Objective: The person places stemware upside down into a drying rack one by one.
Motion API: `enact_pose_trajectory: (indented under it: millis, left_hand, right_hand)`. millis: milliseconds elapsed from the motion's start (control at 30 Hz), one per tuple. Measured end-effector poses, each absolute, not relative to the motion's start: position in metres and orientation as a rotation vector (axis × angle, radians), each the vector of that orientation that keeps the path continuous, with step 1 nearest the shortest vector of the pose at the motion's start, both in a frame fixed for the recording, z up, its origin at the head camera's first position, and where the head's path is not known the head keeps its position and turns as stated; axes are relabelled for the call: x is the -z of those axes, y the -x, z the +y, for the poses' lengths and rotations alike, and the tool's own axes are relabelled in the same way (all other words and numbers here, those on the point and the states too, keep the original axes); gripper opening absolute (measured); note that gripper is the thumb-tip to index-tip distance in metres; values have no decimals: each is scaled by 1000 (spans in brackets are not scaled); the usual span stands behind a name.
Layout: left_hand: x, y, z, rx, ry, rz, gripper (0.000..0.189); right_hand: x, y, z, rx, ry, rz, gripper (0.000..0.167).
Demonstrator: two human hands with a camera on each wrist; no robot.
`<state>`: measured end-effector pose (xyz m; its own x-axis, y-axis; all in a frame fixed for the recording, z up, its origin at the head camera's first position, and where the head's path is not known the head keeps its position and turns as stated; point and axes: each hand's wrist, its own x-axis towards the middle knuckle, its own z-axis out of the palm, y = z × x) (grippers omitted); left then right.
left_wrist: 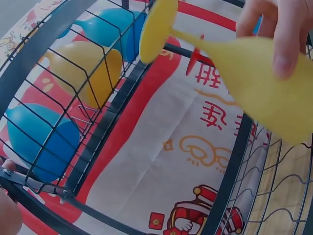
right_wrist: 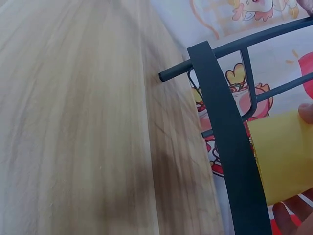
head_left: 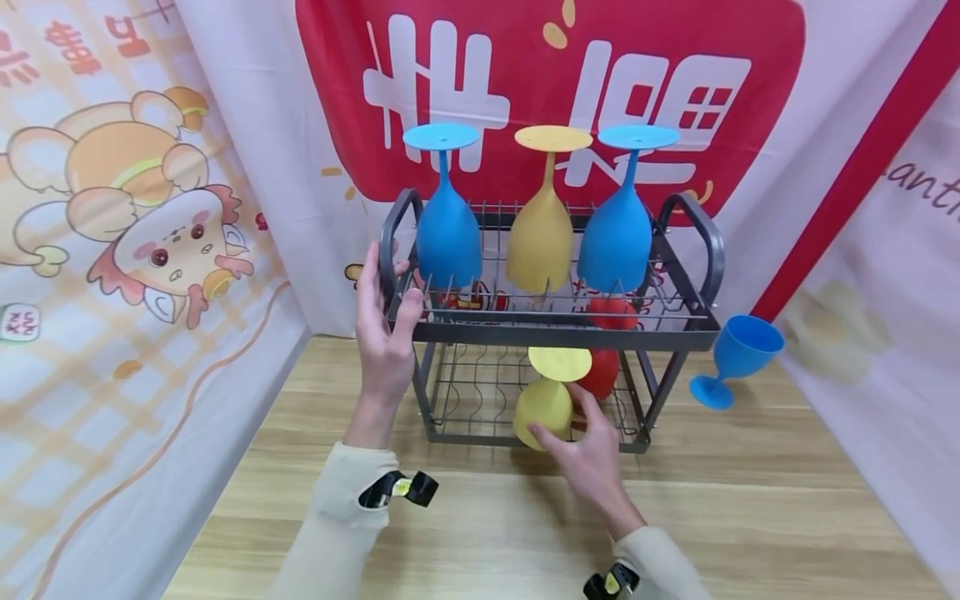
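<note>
My right hand (head_left: pixel 592 450) pinches the bowl of a yellow plastic goblet (head_left: pixel 542 410) between thumb and fingers. That goblet is upside down, foot up, at the front of the lower tier of a dark two-tier metal rack (head_left: pixel 555 336). In the right wrist view its rim (right_wrist: pixel 259 166) overlaps the rack's front bar (right_wrist: pixel 230 147). On the rack's upper left side, my left hand (head_left: pixel 386 350) grips the frame by the handle. A red goblet (head_left: pixel 602 375) stands just behind the yellow one, partly hidden by the upper tier and my hand.
Upside down along the upper tier stand a blue goblet (head_left: pixel 450 237), a yellow goblet (head_left: pixel 542 237) and another blue goblet (head_left: pixel 617 242). To the rack's right, one more blue goblet (head_left: pixel 738 350) stands upright on the wooden table (head_left: pixel 480 525). Printed cloth (head_left: pixel 330 275) hangs behind.
</note>
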<state>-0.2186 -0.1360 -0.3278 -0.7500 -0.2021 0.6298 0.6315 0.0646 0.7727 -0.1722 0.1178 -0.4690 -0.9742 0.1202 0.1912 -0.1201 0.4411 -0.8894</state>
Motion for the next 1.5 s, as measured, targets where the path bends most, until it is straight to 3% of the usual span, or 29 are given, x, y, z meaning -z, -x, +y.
enact_pose_trajectory:
  millis: [733,1500]
  left_hand:
    - [333,222,-126,1759,450,-1586,71]
    - [333,222,-127,1782,460,-1597,70]
  right_hand:
    - [482,230,93,-1585,176,-2483,82]
    - [492,246,86,-1635,195,-2396,83]
